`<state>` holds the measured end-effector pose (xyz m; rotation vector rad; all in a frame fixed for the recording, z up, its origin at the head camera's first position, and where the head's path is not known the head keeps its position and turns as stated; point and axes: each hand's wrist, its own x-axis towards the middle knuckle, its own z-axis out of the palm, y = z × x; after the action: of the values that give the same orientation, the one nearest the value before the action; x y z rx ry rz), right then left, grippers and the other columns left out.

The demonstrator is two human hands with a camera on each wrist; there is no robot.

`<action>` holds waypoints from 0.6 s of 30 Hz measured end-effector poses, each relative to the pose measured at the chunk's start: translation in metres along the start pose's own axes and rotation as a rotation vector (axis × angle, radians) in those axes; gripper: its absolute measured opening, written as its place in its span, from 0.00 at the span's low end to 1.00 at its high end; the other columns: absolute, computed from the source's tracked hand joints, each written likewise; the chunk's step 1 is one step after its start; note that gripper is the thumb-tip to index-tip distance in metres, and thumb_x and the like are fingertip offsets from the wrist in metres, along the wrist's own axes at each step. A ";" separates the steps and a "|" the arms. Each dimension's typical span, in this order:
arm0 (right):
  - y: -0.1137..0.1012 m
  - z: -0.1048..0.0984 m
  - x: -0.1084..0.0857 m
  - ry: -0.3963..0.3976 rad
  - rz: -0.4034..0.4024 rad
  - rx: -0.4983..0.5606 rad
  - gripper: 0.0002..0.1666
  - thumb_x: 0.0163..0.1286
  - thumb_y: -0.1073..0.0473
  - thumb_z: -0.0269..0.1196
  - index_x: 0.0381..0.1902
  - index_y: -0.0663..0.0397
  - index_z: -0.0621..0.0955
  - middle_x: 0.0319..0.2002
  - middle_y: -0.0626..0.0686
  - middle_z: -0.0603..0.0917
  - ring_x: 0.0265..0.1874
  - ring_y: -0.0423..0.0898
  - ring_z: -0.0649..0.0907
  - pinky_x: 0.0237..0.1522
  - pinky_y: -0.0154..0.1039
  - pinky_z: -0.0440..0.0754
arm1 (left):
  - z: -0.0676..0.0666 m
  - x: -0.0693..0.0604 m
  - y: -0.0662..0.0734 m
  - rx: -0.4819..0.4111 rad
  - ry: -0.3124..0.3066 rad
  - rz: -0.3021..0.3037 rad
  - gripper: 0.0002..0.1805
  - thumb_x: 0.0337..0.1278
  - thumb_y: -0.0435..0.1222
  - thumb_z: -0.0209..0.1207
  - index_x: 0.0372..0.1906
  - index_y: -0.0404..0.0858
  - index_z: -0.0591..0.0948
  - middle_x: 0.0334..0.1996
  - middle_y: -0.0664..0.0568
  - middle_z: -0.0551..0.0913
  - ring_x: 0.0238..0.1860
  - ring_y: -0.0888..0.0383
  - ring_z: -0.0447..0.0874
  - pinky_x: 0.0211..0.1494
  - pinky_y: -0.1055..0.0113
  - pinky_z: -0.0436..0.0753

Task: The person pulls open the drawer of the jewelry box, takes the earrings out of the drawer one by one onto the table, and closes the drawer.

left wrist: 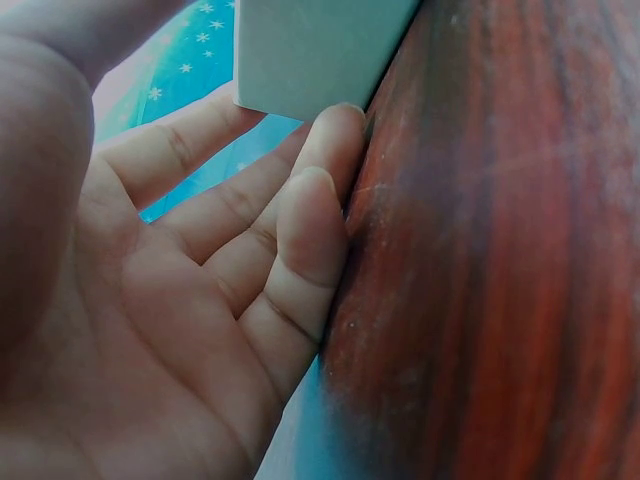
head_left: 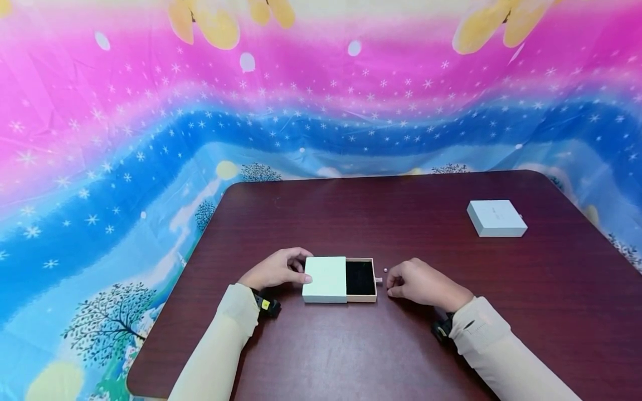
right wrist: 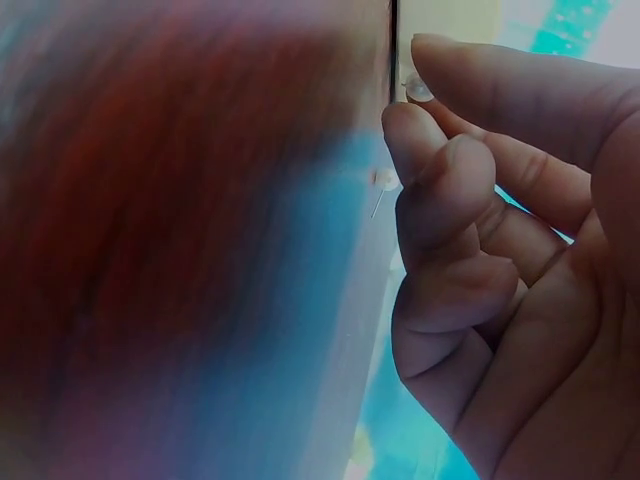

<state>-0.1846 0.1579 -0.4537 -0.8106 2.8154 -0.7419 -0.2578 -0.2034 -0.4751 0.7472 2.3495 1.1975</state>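
A white sleeve box (head_left: 324, 275) lies on the table with its drawer (head_left: 362, 298) pulled partway out to the right, showing a black lining (head_left: 360, 277). My left hand (head_left: 273, 270) grips the sleeve's left end, thumb on top; its white side (left wrist: 315, 55) shows in the left wrist view. Just right of the drawer's pull tab (head_left: 378, 280), my right hand (head_left: 421, 282) pinches a pearl stud earring (right wrist: 418, 88) between thumb and index finger. Another pearl stud (right wrist: 386, 180), its thin pin showing, lies on the table by the curled fingers.
A second white box (head_left: 496, 218), closed, stands at the back right of the dark red-brown table (head_left: 351, 223). A printed cloth backdrop (head_left: 321, 111) hangs behind and to both sides. Wrist cameras (head_left: 268, 306) are strapped on below the light sleeves.
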 end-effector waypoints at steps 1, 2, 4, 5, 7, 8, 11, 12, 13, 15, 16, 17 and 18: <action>0.000 0.000 0.000 -0.002 0.001 0.000 0.11 0.59 0.62 0.71 0.24 0.41 0.82 0.21 0.36 0.75 0.22 0.34 0.73 0.27 0.35 0.73 | 0.000 0.000 0.000 0.000 0.000 0.000 0.32 0.48 0.50 0.72 0.59 0.46 0.76 0.38 0.53 0.82 0.40 0.55 0.80 0.40 0.59 0.80; 0.000 0.000 0.000 -0.003 0.002 0.000 0.11 0.59 0.62 0.71 0.24 0.41 0.82 0.21 0.36 0.75 0.21 0.34 0.73 0.27 0.35 0.73 | 0.000 0.000 0.000 -0.002 -0.001 0.001 0.32 0.49 0.50 0.72 0.60 0.46 0.76 0.38 0.52 0.82 0.40 0.54 0.80 0.40 0.59 0.80; -0.001 0.000 0.000 -0.005 0.001 0.001 0.11 0.58 0.62 0.71 0.23 0.41 0.81 0.21 0.36 0.75 0.21 0.34 0.72 0.27 0.35 0.73 | 0.000 0.000 0.000 -0.004 -0.001 -0.001 0.32 0.49 0.49 0.72 0.60 0.46 0.76 0.38 0.52 0.82 0.40 0.54 0.80 0.40 0.59 0.80; -0.001 0.000 0.000 -0.006 -0.001 0.001 0.11 0.58 0.62 0.71 0.23 0.41 0.81 0.20 0.36 0.75 0.21 0.34 0.72 0.27 0.35 0.73 | 0.000 0.000 0.001 -0.004 -0.002 -0.001 0.32 0.49 0.49 0.72 0.60 0.46 0.76 0.38 0.52 0.82 0.40 0.54 0.80 0.40 0.59 0.80; -0.002 0.000 0.000 -0.010 0.002 -0.001 0.12 0.58 0.62 0.71 0.22 0.41 0.81 0.20 0.36 0.75 0.21 0.34 0.72 0.27 0.34 0.73 | 0.000 0.000 0.001 -0.008 -0.003 -0.001 0.31 0.50 0.48 0.72 0.59 0.46 0.77 0.38 0.52 0.82 0.40 0.54 0.80 0.40 0.59 0.79; -0.002 0.000 -0.001 -0.011 0.001 -0.001 0.12 0.58 0.62 0.71 0.22 0.41 0.80 0.20 0.36 0.75 0.21 0.34 0.72 0.26 0.34 0.72 | 0.000 0.000 0.002 -0.009 -0.003 -0.001 0.30 0.50 0.47 0.72 0.59 0.46 0.77 0.38 0.51 0.82 0.40 0.54 0.80 0.41 0.59 0.79; -0.003 0.000 -0.001 -0.018 0.005 -0.002 0.12 0.58 0.62 0.71 0.22 0.41 0.80 0.20 0.36 0.75 0.21 0.34 0.72 0.27 0.35 0.72 | 0.000 0.000 0.002 -0.010 -0.004 0.001 0.30 0.50 0.46 0.72 0.59 0.46 0.77 0.38 0.52 0.82 0.40 0.54 0.80 0.40 0.58 0.79; -0.003 0.000 0.000 -0.020 0.007 -0.003 0.12 0.58 0.62 0.71 0.22 0.41 0.81 0.20 0.36 0.75 0.21 0.34 0.72 0.27 0.35 0.72 | 0.000 0.000 0.002 -0.010 -0.005 0.000 0.30 0.50 0.46 0.72 0.59 0.45 0.77 0.38 0.51 0.82 0.40 0.54 0.80 0.40 0.58 0.79; -0.003 0.000 0.000 -0.021 0.009 -0.004 0.12 0.58 0.62 0.71 0.22 0.41 0.81 0.20 0.36 0.75 0.21 0.34 0.72 0.27 0.35 0.73 | 0.000 0.000 0.002 -0.010 -0.005 0.000 0.30 0.50 0.46 0.72 0.59 0.45 0.77 0.38 0.51 0.82 0.40 0.54 0.80 0.40 0.58 0.79; -0.002 0.000 0.000 -0.025 0.012 -0.004 0.12 0.58 0.62 0.71 0.22 0.41 0.81 0.20 0.36 0.75 0.21 0.34 0.72 0.27 0.35 0.73 | 0.000 0.000 0.002 -0.011 -0.005 0.000 0.30 0.50 0.46 0.72 0.59 0.45 0.77 0.38 0.51 0.82 0.40 0.54 0.80 0.40 0.58 0.79; -0.002 0.000 0.000 -0.026 0.015 -0.004 0.12 0.58 0.62 0.71 0.22 0.41 0.81 0.20 0.36 0.75 0.21 0.35 0.72 0.27 0.35 0.73 | 0.000 0.000 0.002 -0.011 -0.005 -0.001 0.30 0.50 0.46 0.72 0.59 0.46 0.77 0.38 0.51 0.82 0.40 0.54 0.80 0.40 0.58 0.79; -0.002 0.000 0.000 -0.028 0.018 -0.003 0.12 0.58 0.62 0.71 0.22 0.41 0.80 0.20 0.36 0.75 0.21 0.35 0.72 0.27 0.35 0.73 | 0.000 0.000 0.002 -0.012 -0.005 -0.001 0.30 0.50 0.46 0.72 0.59 0.46 0.77 0.37 0.51 0.82 0.40 0.54 0.80 0.40 0.58 0.79; -0.002 0.000 0.001 -0.029 0.018 -0.001 0.12 0.59 0.62 0.71 0.22 0.41 0.80 0.21 0.36 0.75 0.21 0.35 0.72 0.27 0.35 0.73 | 0.000 0.000 0.002 -0.012 -0.004 -0.002 0.30 0.50 0.46 0.72 0.59 0.46 0.76 0.37 0.51 0.82 0.40 0.54 0.80 0.40 0.58 0.79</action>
<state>-0.1840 0.1561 -0.4529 -0.7891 2.7944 -0.7203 -0.2575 -0.2025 -0.4733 0.7429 2.3366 1.2074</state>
